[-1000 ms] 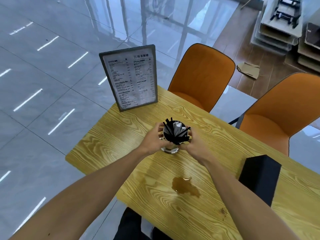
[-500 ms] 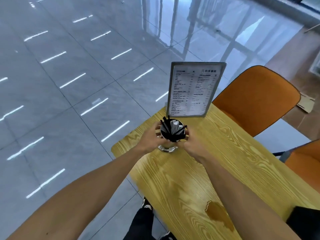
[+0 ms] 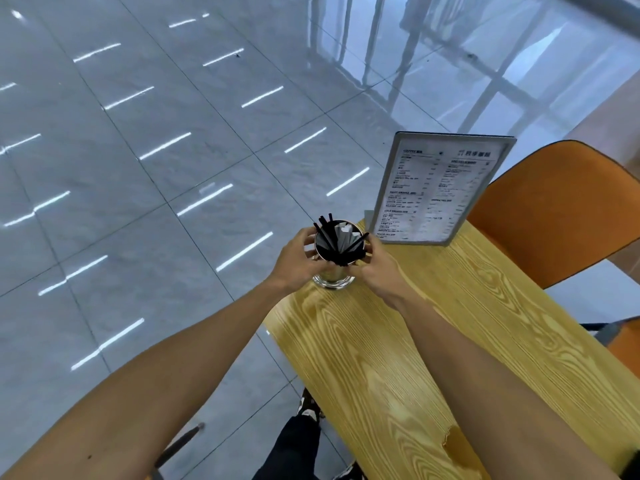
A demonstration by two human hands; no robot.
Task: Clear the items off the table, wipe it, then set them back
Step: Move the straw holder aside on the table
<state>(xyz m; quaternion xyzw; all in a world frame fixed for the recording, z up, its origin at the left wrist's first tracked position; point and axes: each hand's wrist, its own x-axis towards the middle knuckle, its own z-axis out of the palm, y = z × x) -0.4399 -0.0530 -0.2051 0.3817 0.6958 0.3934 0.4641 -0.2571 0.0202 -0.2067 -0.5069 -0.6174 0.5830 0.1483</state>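
A glass holder (image 3: 334, 280) full of black straws and white paper sticks stands at the left corner of the yellow wooden table (image 3: 398, 341). My left hand (image 3: 294, 261) grips its left side and my right hand (image 3: 375, 268) grips its right side. Just behind it a framed menu stand (image 3: 440, 188) stands upright on the table's far left edge. A brown liquid spill (image 3: 457, 448) lies on the table near my right forearm, partly hidden by it.
An orange chair (image 3: 554, 216) stands behind the table at the right, with part of a second one (image 3: 623, 344) at the right edge. Glossy grey floor tiles spread to the left. My dark trouser leg and shoe (image 3: 304, 410) show below the table edge.
Both hands have carried the straw holder from the table's middle toward its left corner, close to the menu stand. The view swung left, so the black box is out of sight.
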